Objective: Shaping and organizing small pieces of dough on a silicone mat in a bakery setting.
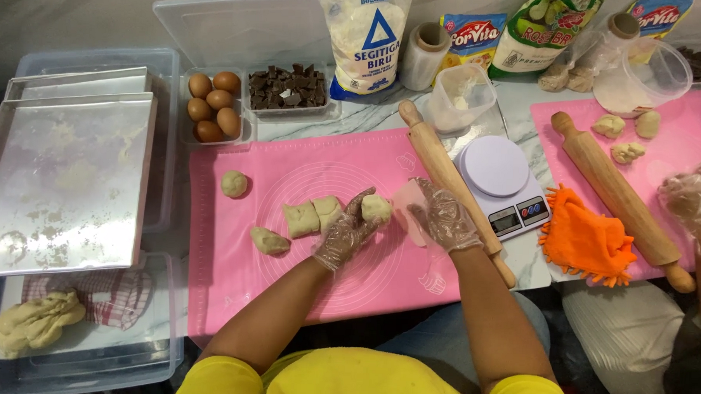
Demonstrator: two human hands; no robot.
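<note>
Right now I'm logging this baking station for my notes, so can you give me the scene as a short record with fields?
Left hand: gloved, grip closed on a dough piece
Right hand: gloved, holding a pale pink scraper
Surface: pink silicone mat
Loose dough on mat: ball, lump, two cut blocks
Beside right hand: wooden rolling pin, white kitchen scale
Behind mat: brown eggs, chocolate chunks
Far right: another person's gloved hand
</note>
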